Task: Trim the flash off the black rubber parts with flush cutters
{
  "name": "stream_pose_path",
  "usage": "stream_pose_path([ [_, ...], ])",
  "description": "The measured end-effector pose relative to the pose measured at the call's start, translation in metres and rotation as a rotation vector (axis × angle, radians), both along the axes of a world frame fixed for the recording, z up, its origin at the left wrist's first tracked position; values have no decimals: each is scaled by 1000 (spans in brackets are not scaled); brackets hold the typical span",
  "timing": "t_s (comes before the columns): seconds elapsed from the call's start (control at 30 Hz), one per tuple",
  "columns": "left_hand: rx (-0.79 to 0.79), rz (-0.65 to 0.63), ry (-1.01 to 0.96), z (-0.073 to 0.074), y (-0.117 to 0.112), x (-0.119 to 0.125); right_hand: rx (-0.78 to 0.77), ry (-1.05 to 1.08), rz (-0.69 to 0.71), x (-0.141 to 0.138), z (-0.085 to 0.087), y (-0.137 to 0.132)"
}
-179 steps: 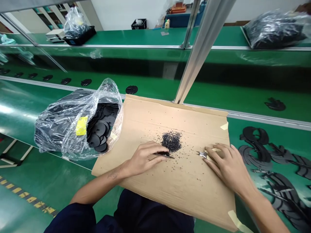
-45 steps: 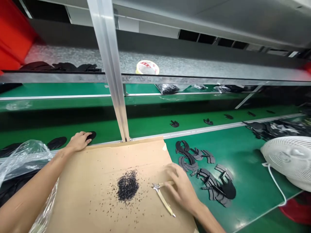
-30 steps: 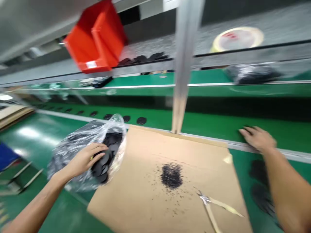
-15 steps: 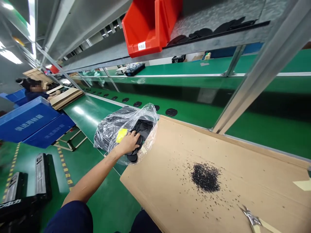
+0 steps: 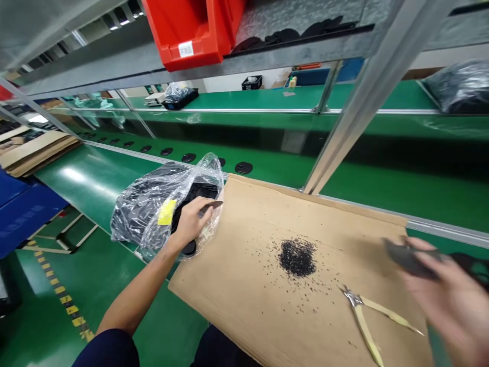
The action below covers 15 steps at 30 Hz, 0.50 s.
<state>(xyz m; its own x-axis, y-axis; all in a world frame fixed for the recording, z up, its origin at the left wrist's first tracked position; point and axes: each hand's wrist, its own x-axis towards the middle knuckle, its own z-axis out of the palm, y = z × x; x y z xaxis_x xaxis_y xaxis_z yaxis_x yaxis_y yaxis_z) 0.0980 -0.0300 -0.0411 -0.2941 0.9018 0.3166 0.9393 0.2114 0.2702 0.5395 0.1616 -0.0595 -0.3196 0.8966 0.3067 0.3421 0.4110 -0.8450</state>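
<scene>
My left hand (image 5: 190, 222) is at the mouth of a clear plastic bag (image 5: 153, 206) full of black discs, its fingers pinched on one black disc (image 5: 211, 205) lifted out of the opening. My right hand (image 5: 451, 295) is blurred at the right edge, above the cardboard sheet (image 5: 267, 295), and grips a dark flat part (image 5: 408, 259). A pile of black trimmings (image 5: 297, 257) lies in the middle of the cardboard. Small cutters with yellow handles (image 5: 367, 318) lie on the cardboard, left of my right hand.
A green conveyor belt (image 5: 267, 171) runs behind the cardboard with black discs (image 5: 243, 167) spaced along it. A slanted aluminium post (image 5: 355, 107) rises from the cardboard's far edge. A red bin (image 5: 191, 28) sits on the shelf above. Blue crates (image 5: 19, 209) stand at the left.
My left hand has pulled one black disc out of the bag. My right hand has come back into view at the right holding a dark part. The camera has swung right.
</scene>
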Motion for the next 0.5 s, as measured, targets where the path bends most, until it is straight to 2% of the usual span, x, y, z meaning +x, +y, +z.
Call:
stream_pose_path([
  [0.1,367,-376,-328,-2,16,64,-539,217,186,-45,-6,-54],
  [0.13,415,-462,-445,-3,19,86,-697,269,242,-59,-6,-73],
  [0.17,410,-505,-563,-4,22,107,-783,269,293,-72,-7,-90],
  [0.23,304,-520,-796,-9,25,140,-821,267,370,-88,-6,-114],
  [0.3,153,-496,-961,-15,26,160,-804,241,400,-92,-4,-125],
  [0.4,1,-460,-1011,-22,26,167,-796,209,358,-83,0,-129],
  [0.5,-35,-478,-981,-20,25,162,-780,212,327,-76,1,-128],
])
